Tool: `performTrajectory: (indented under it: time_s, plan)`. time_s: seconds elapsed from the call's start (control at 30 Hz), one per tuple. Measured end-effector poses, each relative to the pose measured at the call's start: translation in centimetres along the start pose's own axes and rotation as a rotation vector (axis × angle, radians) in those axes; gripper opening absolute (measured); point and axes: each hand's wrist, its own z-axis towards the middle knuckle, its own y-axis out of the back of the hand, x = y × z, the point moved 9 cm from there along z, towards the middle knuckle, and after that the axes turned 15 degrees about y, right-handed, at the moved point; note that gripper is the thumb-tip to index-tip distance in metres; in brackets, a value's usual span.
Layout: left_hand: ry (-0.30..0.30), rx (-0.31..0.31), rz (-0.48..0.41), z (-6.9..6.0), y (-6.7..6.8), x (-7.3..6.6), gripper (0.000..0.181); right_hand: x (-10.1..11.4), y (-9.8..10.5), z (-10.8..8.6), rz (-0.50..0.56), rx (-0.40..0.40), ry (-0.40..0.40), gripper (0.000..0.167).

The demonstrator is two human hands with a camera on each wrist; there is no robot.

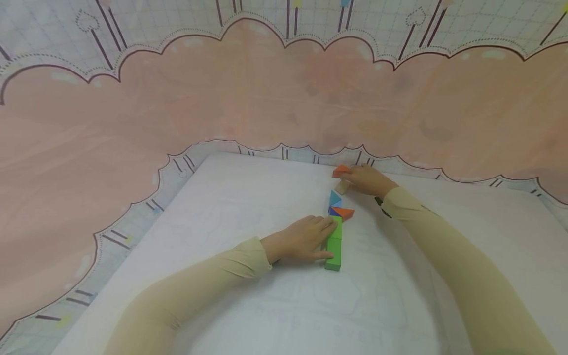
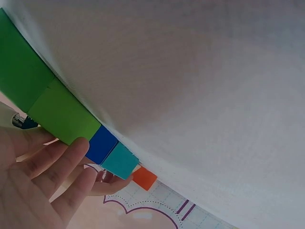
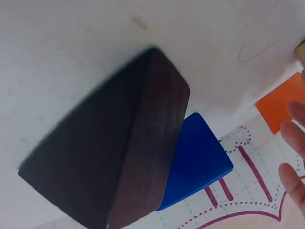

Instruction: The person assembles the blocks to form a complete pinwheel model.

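A row of blocks runs away from me on the white table. Nearest are two green blocks point(image 1: 334, 252), followed by blue pieces point(image 1: 335, 198) and an orange triangle point(image 1: 345, 213). My left hand point(image 1: 302, 240) rests its extended fingers and thumb against the green blocks; the left wrist view shows its fingertips along the light-green block point(image 2: 64, 114). At the far end, my right hand point(image 1: 366, 180) pinches a plain wooden block point(image 1: 342, 187) between thumb and fingers. Its fingertips reach another orange block point(image 1: 340, 171). Part of the wooden block is hidden by the hand.
The white tabletop point(image 1: 248, 197) ends just beyond the far orange block, against a patterned cloth point(image 1: 266, 98). In the right wrist view a dark wedge-shaped thing point(image 3: 109, 143) fills the foreground, with a blue block point(image 3: 198, 162) behind it.
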Motion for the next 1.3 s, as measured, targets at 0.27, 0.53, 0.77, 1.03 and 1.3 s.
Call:
performTrajectory:
  time_s: [0.27, 0.53, 0.77, 1.03, 1.3]
  plan:
    - [-0.003, -0.016, 0.004, 0.0, 0.2, 0.0, 0.078, 0.5, 0.7, 0.6, -0.074, -0.018, 0.08, 0.038]
    - [-0.001, -0.016, 0.001, 0.1, 0.4, 0.1, 0.078, 0.7, 0.8, 1.7, -0.024, 0.001, 0.094, 0.037]
    - [0.001, -0.015, -0.021, 0.1, 0.5, 0.2, 0.078, 2.1, 1.4, 3.4, -0.08, 0.003, 0.192, 0.031]
    - [0.0, -0.02, -0.016, 0.2, 0.4, 0.3, 0.078, 2.7, 1.6, 4.7, -0.078, 0.006, 0.226, 0.033]
    - [0.002, -0.004, -0.019, 0.1, 0.0, 0.1, 0.078, 3.7, 1.3, 4.9, -0.179, 0.0, 0.292, 0.037]
